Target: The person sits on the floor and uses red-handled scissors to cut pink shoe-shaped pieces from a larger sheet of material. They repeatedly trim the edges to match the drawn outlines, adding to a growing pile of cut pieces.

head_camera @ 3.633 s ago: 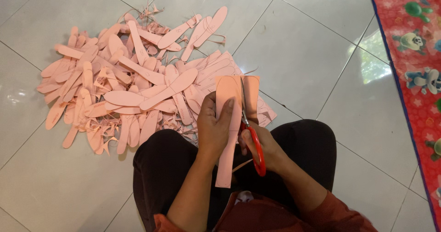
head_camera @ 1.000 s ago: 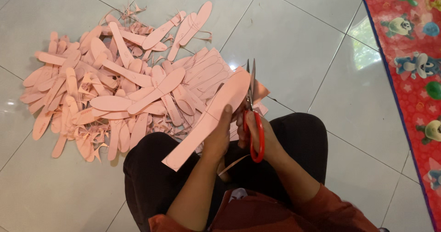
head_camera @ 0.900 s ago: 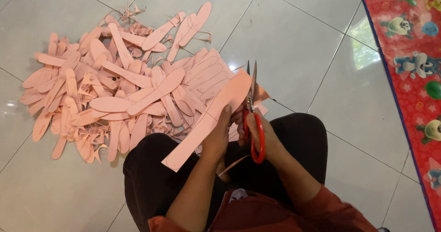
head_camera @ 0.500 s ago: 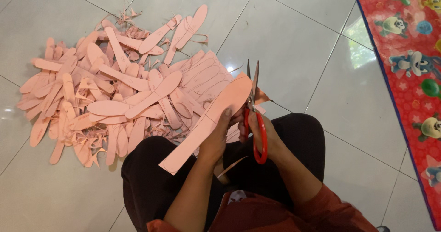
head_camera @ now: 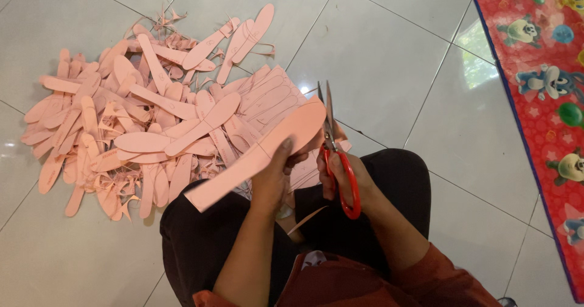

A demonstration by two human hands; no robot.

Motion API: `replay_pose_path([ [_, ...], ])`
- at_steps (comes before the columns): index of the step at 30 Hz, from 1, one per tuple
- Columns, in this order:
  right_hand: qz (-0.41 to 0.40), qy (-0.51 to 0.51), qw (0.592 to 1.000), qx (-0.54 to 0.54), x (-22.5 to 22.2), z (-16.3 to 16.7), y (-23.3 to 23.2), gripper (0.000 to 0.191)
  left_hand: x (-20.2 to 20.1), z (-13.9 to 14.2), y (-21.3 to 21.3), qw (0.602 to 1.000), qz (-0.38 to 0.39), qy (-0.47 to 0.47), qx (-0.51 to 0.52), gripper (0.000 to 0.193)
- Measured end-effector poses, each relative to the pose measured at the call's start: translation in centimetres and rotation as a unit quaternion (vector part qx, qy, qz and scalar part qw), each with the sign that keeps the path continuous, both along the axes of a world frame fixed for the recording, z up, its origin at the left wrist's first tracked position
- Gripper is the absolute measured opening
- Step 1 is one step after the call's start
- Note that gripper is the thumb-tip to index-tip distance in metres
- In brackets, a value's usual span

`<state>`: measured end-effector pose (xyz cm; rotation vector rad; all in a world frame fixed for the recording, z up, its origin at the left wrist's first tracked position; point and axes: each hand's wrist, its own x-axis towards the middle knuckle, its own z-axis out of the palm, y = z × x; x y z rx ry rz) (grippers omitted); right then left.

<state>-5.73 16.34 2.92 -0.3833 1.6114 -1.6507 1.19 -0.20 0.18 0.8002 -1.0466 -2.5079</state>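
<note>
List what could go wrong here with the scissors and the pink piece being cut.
1. The left hand grips the pink insole-shaped piece close to the blades of the red-handled scissors, so a fingertip could get nicked.
2. The piece is held in the air, unsupported; it may flex and the cut may wander.
3. The thin offcut strip hanging over the lap may snag the blades.

- A heap of pink sole-shaped cutouts (head_camera: 146, 118) sprawls over the left half of the frame, thin offcut slivers scattered among them.
- Pale glossy floor tiles (head_camera: 389, 58) fill the centre and top.
- A red cartoon-print mat (head_camera: 541, 82) runs down the right edge.
</note>
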Motion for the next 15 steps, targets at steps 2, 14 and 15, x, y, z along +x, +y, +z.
replay_pose_path([
  [2, 0.015, 0.005, 1.0, 0.004, 0.2, 0.1, 0.1, 0.048, -0.1, 0.1, -0.5, 0.998, 0.044, 0.037, 0.005, 0.038],
  [14, 0.06, 0.05, 0.996, -0.038, 1.8, -1.6, -1.2, 0.056, -0.6, 1.2, 0.9, 0.992, 0.07, 0.102, 0.027, 0.024],
  [15, 0.067, 0.065, 0.994, -0.053, 1.7, -1.7, -1.3, 0.057, -0.5, 1.1, 1.0, 0.993, 0.055, 0.104, 0.024, 0.023],
])
